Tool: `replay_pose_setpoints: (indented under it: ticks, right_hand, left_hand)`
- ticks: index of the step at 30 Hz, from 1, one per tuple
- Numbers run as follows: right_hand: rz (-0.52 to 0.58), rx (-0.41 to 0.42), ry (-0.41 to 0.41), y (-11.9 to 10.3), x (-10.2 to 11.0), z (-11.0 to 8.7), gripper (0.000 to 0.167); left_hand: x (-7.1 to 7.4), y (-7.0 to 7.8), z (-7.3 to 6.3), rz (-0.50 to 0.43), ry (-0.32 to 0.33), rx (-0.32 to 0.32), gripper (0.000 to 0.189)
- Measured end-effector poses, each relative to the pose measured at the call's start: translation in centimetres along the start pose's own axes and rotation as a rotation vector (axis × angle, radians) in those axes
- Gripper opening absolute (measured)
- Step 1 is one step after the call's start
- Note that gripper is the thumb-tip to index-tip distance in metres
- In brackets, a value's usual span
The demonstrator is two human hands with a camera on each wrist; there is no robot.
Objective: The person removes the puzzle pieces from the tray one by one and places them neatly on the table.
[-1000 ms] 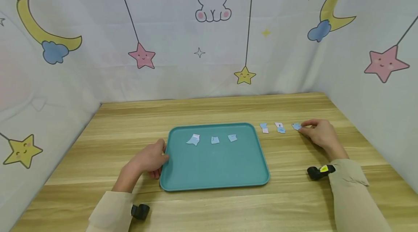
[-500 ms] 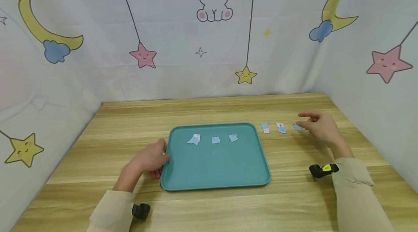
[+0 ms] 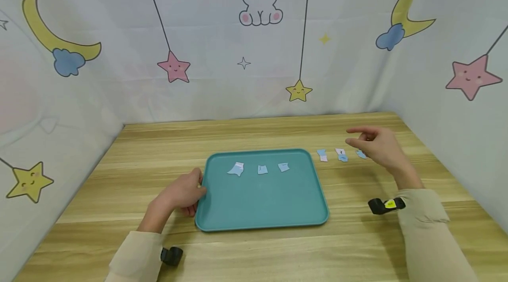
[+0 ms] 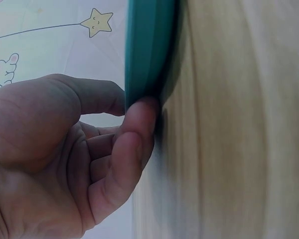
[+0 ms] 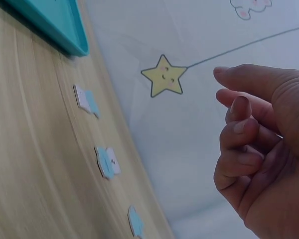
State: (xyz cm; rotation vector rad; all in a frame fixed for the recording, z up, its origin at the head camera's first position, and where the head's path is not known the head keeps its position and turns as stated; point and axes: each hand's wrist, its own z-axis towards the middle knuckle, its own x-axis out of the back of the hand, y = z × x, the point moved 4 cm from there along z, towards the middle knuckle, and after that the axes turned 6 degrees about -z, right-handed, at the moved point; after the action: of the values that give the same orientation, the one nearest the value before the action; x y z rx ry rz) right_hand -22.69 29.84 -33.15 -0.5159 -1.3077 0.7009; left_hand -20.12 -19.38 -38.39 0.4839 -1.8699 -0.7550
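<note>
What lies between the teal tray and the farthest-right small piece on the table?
A small piece near the tray, then a second piece farther right; the head view shows both.

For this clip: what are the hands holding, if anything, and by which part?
The left hand grips the teal tray by its left edge; the right hand holds nothing.

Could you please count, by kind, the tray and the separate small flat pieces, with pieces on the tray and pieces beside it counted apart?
Tray: 1
Small flat pieces on the tray: 3
Small flat pieces beside the tray, one partly behind the right hand: 3
Total: 7
</note>
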Motion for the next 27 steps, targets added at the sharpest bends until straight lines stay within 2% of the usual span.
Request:
replay_pose_setpoints:
  ticks: [8, 14, 20, 27]
  right_hand:
    - [0.043, 0.032, -0.057, -1.7, -1.6, 0.3, 0.037]
    - [0.033, 0.038, -0.125, -2.5, -3.4, 0.5, 0.037]
    - [0.047, 0.029, -0.156, -3.2, -5.7, 0.8, 0.038]
    - [0.026, 0.059, -0.208, -4.7, -8.9, 0.8, 0.037]
  left_hand:
    - [0.0, -0.1, 0.1, 0.004, 0.004, -0.005, 0.005]
    - [0.0, -0.1, 0.1, 0.006, 0.004, -0.003, 0.005]
    - [0.1, 0.0, 0.2, 0.000, 0.003, -0.003, 0.004]
    - [0.1, 0.1, 0.0, 0.004, 0.003, -0.010, 0.006]
